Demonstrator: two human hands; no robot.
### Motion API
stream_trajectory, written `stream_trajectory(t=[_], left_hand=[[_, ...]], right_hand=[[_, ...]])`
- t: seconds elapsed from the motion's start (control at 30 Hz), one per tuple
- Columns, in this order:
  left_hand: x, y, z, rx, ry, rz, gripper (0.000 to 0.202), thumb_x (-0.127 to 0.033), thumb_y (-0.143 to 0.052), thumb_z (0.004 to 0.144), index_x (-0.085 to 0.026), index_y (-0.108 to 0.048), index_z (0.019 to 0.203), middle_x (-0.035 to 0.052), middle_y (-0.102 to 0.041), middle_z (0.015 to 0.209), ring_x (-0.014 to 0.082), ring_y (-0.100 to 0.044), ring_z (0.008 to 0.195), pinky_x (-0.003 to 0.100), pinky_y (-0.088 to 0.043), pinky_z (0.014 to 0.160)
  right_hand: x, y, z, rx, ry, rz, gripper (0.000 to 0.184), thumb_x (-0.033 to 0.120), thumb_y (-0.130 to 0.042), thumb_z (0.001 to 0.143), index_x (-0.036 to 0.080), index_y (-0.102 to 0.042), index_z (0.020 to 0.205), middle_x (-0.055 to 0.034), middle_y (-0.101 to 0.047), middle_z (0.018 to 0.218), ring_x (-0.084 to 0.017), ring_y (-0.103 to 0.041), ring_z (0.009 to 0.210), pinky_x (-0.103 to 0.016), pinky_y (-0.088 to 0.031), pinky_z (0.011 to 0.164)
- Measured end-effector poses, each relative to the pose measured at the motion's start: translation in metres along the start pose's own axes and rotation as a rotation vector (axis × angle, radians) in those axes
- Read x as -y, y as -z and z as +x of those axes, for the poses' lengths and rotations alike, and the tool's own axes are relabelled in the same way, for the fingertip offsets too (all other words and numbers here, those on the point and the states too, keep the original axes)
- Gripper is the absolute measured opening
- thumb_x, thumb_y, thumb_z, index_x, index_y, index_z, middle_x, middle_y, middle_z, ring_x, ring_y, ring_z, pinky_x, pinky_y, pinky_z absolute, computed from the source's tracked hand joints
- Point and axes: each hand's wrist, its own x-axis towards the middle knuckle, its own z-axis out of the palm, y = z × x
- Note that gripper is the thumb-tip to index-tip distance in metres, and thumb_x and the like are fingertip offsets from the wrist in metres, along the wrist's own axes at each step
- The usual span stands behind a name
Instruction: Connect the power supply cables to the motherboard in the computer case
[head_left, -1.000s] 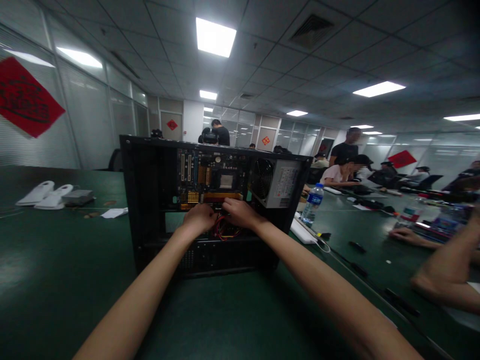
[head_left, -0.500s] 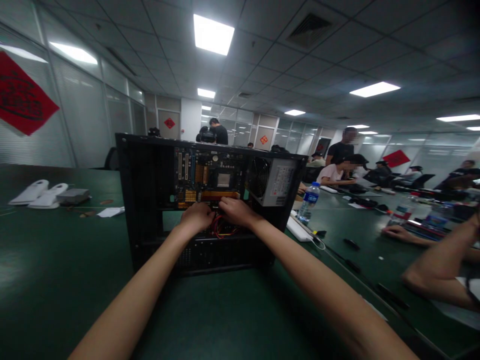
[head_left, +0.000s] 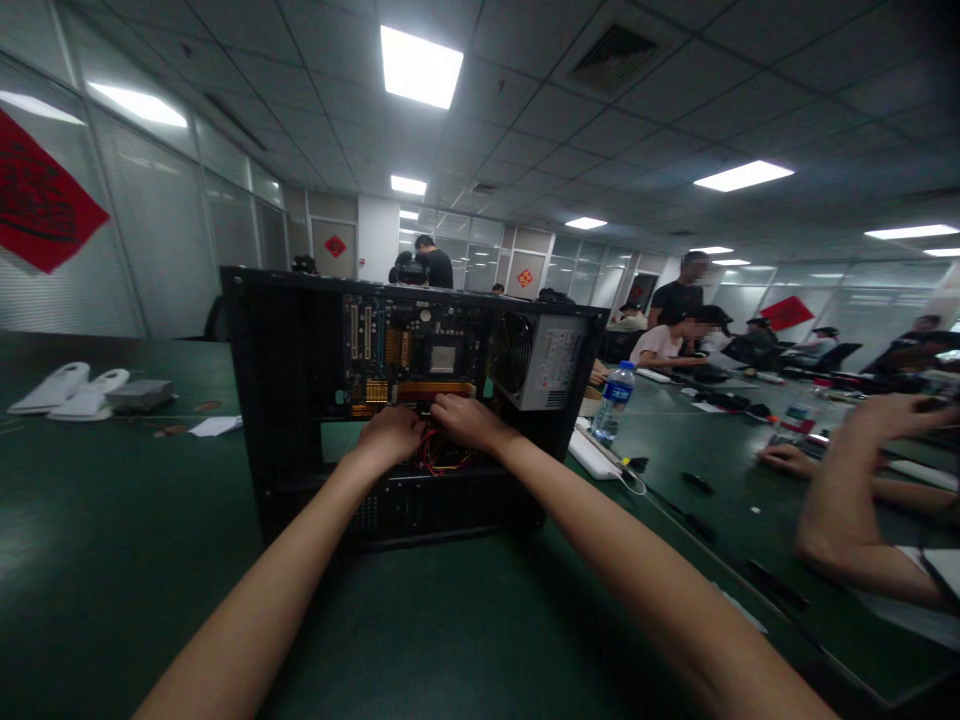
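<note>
While left hand [head_left: 391, 437] and right hand [head_left: 468, 423] curl their fingers, any grip hidden, cables [head_left: 433, 460] loop just below, motherboard [head_left: 442, 358] above.

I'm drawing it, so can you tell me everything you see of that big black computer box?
The black, boxy, metal-looking computer case stands on the dark green tabletop, its near side open. Inside is a dark circuit board with gold-coloured parts and two pale slots; at upper right sits a silver-grey power supply with a round black fan. Red and yellow wires bunch below the board. The person's bare left hand and right hand reach in there; what they touch is hidden.
</note>
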Motion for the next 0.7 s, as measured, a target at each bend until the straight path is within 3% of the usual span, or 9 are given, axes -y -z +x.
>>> stream_trajectory(t=[0.33,0.53,0.7], left_hand=[[-0.003,0.003,-0.004,-0.052,-0.022,-0.011,0.033,-0.037,-0.047,0.094,-0.021,-0.076,0.100,0.0124,-0.076,0.109,0.0275,-0.069,0.104,0.033,-0.049,0.082],[-0.002,0.002,-0.001,-0.080,-0.006,-0.010,0.032,-0.033,-0.047,0.093,-0.021,-0.075,0.100,0.0114,-0.076,0.105,0.0273,-0.070,0.099,0.032,-0.050,0.078],[-0.001,0.001,-0.002,-0.122,-0.012,-0.021,0.029,-0.032,-0.048,0.093,-0.024,-0.074,0.103,0.0078,-0.076,0.108,0.0250,-0.069,0.101,0.031,-0.050,0.080]], right_hand=[[0.002,0.003,0.001,0.013,-0.065,0.053,0.015,0.016,-0.051,0.097,0.012,-0.059,0.109,-0.0145,-0.061,0.112,-0.024,-0.060,0.102,-0.032,-0.048,0.082],[0.008,0.017,-0.005,0.036,-0.191,0.113,0.015,0.016,-0.057,0.093,0.012,-0.061,0.107,-0.0146,-0.065,0.110,-0.025,-0.062,0.103,-0.031,-0.048,0.082],[0.004,0.013,-0.016,0.000,-0.307,0.285,0.014,0.009,-0.061,0.087,0.012,-0.063,0.100,-0.0117,-0.069,0.103,-0.021,-0.064,0.099,-0.027,-0.046,0.081]])
